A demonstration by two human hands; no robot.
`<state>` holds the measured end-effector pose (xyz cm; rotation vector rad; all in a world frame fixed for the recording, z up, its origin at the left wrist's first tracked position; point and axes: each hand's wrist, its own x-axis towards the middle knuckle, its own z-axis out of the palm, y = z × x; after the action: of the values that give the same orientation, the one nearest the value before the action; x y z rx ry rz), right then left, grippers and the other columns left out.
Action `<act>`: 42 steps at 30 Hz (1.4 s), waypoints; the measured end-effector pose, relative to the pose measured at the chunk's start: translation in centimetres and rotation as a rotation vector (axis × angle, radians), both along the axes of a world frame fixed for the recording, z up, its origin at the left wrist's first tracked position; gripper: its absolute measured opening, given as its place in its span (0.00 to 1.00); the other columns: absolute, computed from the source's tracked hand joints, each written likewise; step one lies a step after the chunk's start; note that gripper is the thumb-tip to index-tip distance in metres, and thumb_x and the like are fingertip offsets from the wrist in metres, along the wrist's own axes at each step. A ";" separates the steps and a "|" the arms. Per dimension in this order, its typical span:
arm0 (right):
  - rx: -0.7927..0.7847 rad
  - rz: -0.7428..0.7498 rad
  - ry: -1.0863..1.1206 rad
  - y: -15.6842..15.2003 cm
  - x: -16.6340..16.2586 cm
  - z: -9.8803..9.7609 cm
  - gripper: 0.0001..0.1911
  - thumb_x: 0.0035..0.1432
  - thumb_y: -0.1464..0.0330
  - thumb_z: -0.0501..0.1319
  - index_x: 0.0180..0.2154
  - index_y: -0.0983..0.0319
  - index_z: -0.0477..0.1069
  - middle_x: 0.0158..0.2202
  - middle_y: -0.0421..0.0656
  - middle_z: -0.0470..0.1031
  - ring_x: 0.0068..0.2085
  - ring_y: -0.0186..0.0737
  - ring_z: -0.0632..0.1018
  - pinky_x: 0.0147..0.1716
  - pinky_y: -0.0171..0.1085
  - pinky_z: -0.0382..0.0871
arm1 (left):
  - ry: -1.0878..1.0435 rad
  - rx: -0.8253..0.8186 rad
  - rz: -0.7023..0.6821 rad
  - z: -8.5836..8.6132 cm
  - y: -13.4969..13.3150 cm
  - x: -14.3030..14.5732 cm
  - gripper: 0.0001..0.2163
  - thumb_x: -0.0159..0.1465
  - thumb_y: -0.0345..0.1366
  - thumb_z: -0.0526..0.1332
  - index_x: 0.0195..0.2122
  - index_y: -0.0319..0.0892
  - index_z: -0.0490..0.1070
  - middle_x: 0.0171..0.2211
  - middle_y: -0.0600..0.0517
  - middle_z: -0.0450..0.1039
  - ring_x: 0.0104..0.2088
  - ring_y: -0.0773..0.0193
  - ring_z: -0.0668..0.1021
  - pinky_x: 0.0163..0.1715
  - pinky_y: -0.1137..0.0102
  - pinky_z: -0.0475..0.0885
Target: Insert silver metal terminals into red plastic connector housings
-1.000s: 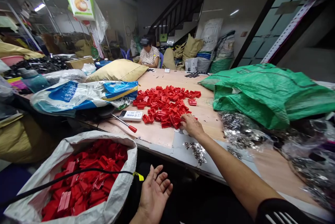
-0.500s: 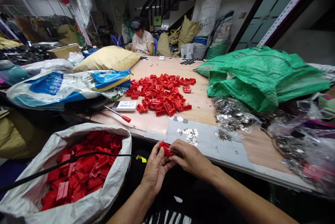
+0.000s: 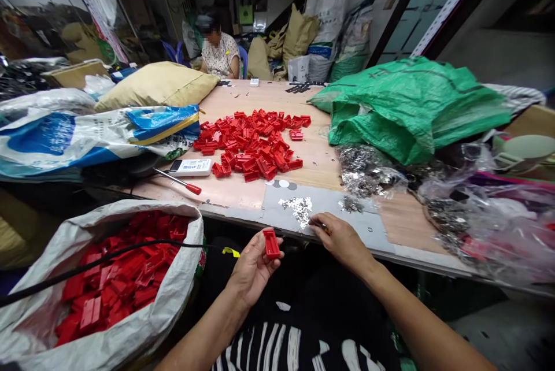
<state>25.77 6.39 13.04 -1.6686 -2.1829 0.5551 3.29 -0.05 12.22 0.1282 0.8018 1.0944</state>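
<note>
My left hand (image 3: 252, 264) is closed round one red plastic piece (image 3: 272, 243), held upright below the table's front edge. My right hand (image 3: 339, 238) rests at that edge with its fingertips pinched at a small heap of silvery metal bits (image 3: 297, 208); whether it grips one is too small to tell. Farther back on the table lies a spread pile of red plastic pieces (image 3: 251, 143). A white sack (image 3: 117, 330) at my lower left holds many more red pieces (image 3: 113, 278).
A green plastic sheet (image 3: 411, 105) and clear bags of metal parts (image 3: 477, 215) fill the table's right side. A white remote (image 3: 191, 167), a red-handled tool (image 3: 179, 180) and blue-white sacks (image 3: 78, 137) lie left. A person (image 3: 219, 50) sits at the far end.
My right hand picked a red piece from the pile, brought it to my left hand, then moved to the metal bits. My left hand closed on the piece. The view tilted down.
</note>
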 end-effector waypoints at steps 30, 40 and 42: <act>-0.051 0.138 0.038 1.3 -0.7 0.0 0.06 0.60 0.71 0.53 0.39 0.62 0.67 0.40 0.43 0.70 0.41 0.37 0.71 0.41 0.36 0.63 | 0.020 -0.035 0.014 -0.1 -0.5 0.7 0.20 0.62 0.37 0.61 0.54 0.38 0.64 0.43 0.42 0.71 0.32 0.65 0.77 0.31 0.75 0.71; -0.093 0.157 -0.042 2.1 -0.8 -0.5 0.10 0.61 0.63 0.50 0.38 0.58 0.67 0.40 0.42 0.70 0.40 0.39 0.72 0.40 0.39 0.64 | -0.038 0.023 0.015 -0.2 -0.3 1.1 0.19 0.63 0.40 0.59 0.51 0.36 0.63 0.39 0.44 0.71 0.30 0.66 0.77 0.29 0.75 0.70; -0.101 0.159 -0.029 2.8 -0.3 -1.3 0.12 0.60 0.60 0.49 0.37 0.57 0.67 0.39 0.44 0.71 0.39 0.40 0.72 0.39 0.41 0.65 | -0.069 0.050 0.032 -0.4 -0.2 1.3 0.18 0.63 0.41 0.59 0.49 0.35 0.63 0.37 0.44 0.71 0.29 0.66 0.77 0.28 0.75 0.69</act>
<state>25.45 9.21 11.72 -1.5694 -2.3589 0.6987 4.57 -0.23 11.80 0.1196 0.7165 1.1435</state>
